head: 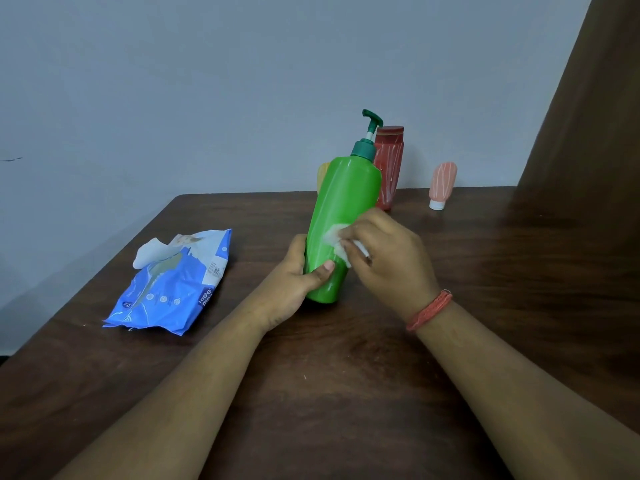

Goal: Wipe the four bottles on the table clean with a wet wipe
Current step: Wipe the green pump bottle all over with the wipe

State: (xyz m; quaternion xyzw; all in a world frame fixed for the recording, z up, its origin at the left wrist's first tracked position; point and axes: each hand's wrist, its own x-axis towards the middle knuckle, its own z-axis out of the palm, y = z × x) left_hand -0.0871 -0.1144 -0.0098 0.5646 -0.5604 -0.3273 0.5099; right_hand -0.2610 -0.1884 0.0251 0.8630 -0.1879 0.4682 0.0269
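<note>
A tall green pump bottle [343, 209] leans slightly right, its base on the dark wooden table [485, 271]. My left hand [294, 275] grips its lower part, thumb across the front. My right hand [388, 254] pinches a crumpled white wet wipe [337, 239] and presses it against the bottle's middle. Behind the green bottle stands a red bottle [389, 164], partly hidden. A yellow bottle [323, 173] shows only as a sliver at the green bottle's left edge. A small pink tube [441, 185] stands on its white cap at the back right.
A blue wet-wipe pack [173, 289] lies on the table to the left, a white wipe sticking out of its top. A grey wall runs behind the table. A brown curtain [588, 116] hangs at the right.
</note>
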